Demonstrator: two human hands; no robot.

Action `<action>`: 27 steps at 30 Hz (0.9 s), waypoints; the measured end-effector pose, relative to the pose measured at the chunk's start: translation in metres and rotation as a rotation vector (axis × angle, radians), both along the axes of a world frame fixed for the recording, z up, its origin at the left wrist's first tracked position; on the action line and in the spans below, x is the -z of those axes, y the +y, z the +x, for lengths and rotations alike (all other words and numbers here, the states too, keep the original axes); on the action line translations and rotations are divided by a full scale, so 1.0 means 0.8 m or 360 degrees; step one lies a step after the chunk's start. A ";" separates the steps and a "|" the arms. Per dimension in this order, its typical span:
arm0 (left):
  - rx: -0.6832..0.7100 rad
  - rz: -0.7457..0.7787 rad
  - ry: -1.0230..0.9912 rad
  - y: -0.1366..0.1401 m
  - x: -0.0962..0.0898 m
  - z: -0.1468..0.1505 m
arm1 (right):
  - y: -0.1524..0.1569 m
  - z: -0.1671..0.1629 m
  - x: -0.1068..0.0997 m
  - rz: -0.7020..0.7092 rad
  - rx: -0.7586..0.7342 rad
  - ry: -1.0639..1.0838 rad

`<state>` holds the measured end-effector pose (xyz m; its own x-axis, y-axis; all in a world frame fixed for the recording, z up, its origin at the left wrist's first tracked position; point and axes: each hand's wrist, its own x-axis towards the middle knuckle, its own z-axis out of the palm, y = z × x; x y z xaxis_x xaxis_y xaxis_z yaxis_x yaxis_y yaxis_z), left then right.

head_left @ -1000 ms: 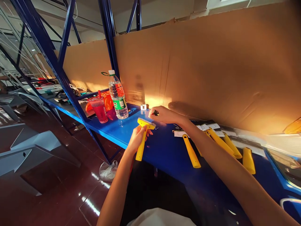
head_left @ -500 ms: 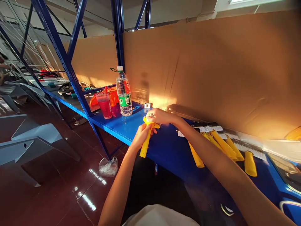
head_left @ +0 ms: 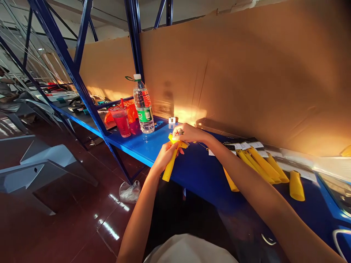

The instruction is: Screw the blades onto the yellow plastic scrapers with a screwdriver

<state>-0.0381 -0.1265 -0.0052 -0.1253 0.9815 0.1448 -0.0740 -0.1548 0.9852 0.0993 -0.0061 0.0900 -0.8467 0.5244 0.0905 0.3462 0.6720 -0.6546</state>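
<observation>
Right hand, hold unclear, has reached yellow scraper's head, above the left hand clasping its handle.

Pale plain garment, bare forearms

Head camera: head-worn, facing forward and down.
Bench: seen from above, aslant.
Left hand, right hand: near, mid-view.
Cardboard: beyond bench, upper right.

There are at least six yellow handles, one bottle and one red cup.
</observation>
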 end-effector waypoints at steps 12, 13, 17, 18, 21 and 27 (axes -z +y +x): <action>0.0005 0.0029 0.0010 0.001 -0.002 0.001 | -0.012 0.006 -0.011 -0.0108 0.0071 -0.0040; 0.0000 0.0029 -0.0006 0.001 -0.002 0.001 | -0.011 0.006 -0.010 -0.0111 0.0067 -0.0033; -0.0023 0.0030 -0.0063 0.000 -0.006 0.003 | 0.003 0.013 -0.011 0.0040 0.0120 0.0001; -0.0033 0.0036 -0.0080 0.000 -0.007 0.003 | 0.010 0.017 -0.012 0.0111 0.0154 0.0001; -0.0090 0.0067 -0.0150 -0.002 -0.012 0.005 | 0.031 0.035 -0.010 0.0236 0.0204 -0.0056; -0.0213 0.0071 -0.0229 -0.007 -0.021 0.006 | 0.058 0.055 0.015 0.0149 0.0072 -0.0451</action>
